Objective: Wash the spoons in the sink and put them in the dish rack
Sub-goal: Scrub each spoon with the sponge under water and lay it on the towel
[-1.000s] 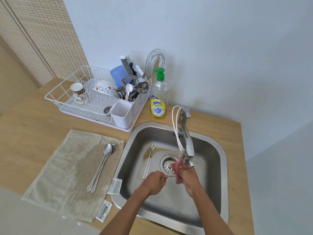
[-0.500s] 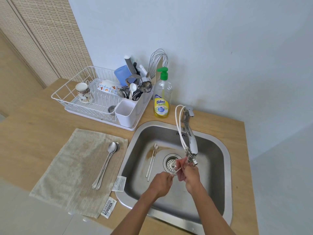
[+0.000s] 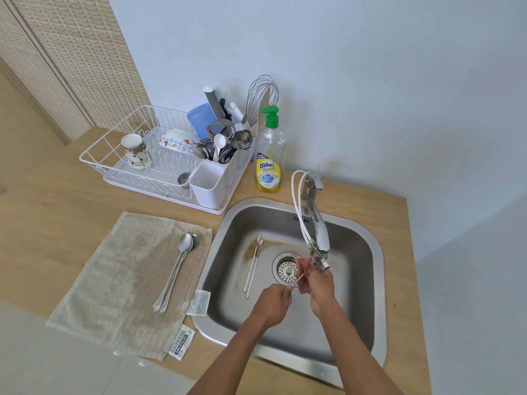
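Over a steel sink, the left hand pinches a thin spoon handle in closed fingers. The right hand grips a pink mesh scrubber around it, under the tap. 2 spoons lie in the basin. 2 more rest on a towel on the bench, near the dish rack.

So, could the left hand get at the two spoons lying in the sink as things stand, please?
Probably not yet: the left hand is closed on a spoon handle that the right hand scrubs with a pink sponge. The two spoons lie unobstructed just beside it.
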`<move>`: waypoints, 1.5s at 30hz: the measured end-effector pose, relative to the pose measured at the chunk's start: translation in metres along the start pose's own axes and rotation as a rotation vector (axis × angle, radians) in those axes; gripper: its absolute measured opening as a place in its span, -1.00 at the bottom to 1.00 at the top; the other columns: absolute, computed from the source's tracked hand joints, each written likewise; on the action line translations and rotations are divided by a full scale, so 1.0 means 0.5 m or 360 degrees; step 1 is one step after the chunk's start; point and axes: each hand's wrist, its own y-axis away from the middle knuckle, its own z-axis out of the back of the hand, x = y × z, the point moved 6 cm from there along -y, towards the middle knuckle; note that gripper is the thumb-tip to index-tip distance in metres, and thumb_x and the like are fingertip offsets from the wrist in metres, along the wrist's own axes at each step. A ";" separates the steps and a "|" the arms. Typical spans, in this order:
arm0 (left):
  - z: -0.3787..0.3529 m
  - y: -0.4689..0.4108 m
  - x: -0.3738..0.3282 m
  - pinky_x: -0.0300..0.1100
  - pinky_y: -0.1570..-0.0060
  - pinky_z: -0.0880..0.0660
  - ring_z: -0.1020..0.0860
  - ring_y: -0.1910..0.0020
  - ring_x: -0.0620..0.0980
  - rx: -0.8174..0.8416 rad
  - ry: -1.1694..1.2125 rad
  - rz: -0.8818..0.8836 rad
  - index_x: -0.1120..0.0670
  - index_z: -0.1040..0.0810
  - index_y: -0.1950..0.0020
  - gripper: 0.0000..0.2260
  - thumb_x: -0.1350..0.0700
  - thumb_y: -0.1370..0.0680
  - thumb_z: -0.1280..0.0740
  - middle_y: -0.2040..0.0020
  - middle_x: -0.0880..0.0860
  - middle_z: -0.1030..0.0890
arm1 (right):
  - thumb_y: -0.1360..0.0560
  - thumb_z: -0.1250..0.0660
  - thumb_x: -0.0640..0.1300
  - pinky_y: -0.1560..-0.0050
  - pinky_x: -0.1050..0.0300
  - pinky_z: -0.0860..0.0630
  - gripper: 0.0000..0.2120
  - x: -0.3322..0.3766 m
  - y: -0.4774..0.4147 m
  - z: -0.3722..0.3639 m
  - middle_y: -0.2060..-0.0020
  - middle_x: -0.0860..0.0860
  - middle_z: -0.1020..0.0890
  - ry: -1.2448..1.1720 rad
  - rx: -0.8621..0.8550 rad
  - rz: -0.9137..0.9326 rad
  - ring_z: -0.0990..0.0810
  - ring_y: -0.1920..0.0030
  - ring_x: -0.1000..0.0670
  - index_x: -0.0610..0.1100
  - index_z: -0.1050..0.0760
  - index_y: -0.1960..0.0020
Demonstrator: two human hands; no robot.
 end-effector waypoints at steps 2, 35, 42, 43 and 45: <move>-0.002 -0.001 0.009 -0.19 0.28 -0.34 -0.43 0.37 -0.07 0.0090 0.0081 0.0042 0.07 -0.51 0.20 -0.64 0.02 -0.70 -0.07 0.36 -0.03 -0.47 | -0.63 -0.27 -0.19 0.37 0.15 -0.40 -0.83 0.000 -0.002 0.001 0.34 -0.05 -0.65 -0.0003 -0.0014 0.0006 -0.54 0.41 0.01 -0.18 -0.63 -0.03; 0.015 -0.074 0.074 -0.29 0.22 -0.48 -0.57 0.36 -0.26 -0.0227 0.0493 0.0239 0.04 -0.68 0.04 -0.84 -0.03 -0.55 -0.39 0.25 -0.03 -0.72 | -0.66 -0.13 -0.12 0.31 0.11 -0.33 -0.69 0.008 0.021 0.019 0.39 0.09 -0.51 0.0726 0.0100 0.0436 -0.37 0.39 0.07 0.16 -0.60 -0.16; 0.030 -0.142 -0.008 -0.13 0.02 -0.55 -0.60 0.21 -0.14 -0.0232 0.0781 0.0100 0.07 -0.73 0.00 -0.80 0.04 -0.58 -0.33 0.15 0.00 -0.73 | -0.68 -0.12 -0.03 0.32 0.15 -0.32 -0.70 0.013 0.031 0.026 0.34 0.03 -0.54 0.0843 0.0107 0.0502 -0.41 0.36 0.06 -0.04 -0.60 0.06; 0.026 -0.148 -0.013 -0.09 -0.03 -0.56 -0.62 0.18 -0.11 -0.0220 0.0765 0.0080 0.07 -0.74 0.02 -0.81 0.05 -0.58 -0.34 0.13 0.00 -0.73 | -0.68 -0.12 -0.03 0.33 0.16 -0.32 -0.67 0.013 0.030 0.027 0.35 0.02 -0.54 0.0868 0.0115 0.0499 -0.41 0.37 0.05 -0.10 -0.57 0.11; 0.017 -0.158 -0.015 -0.05 -0.05 -0.60 -0.66 0.14 -0.08 -0.0215 0.0766 0.0068 0.06 -0.74 0.03 -0.84 0.07 -0.56 -0.37 0.13 -0.03 -0.74 | -0.69 -0.11 -0.02 0.33 0.16 -0.33 -0.64 0.014 0.030 0.025 0.33 -0.01 -0.57 0.0925 0.0125 0.0495 -0.44 0.37 0.04 -0.13 -0.54 0.15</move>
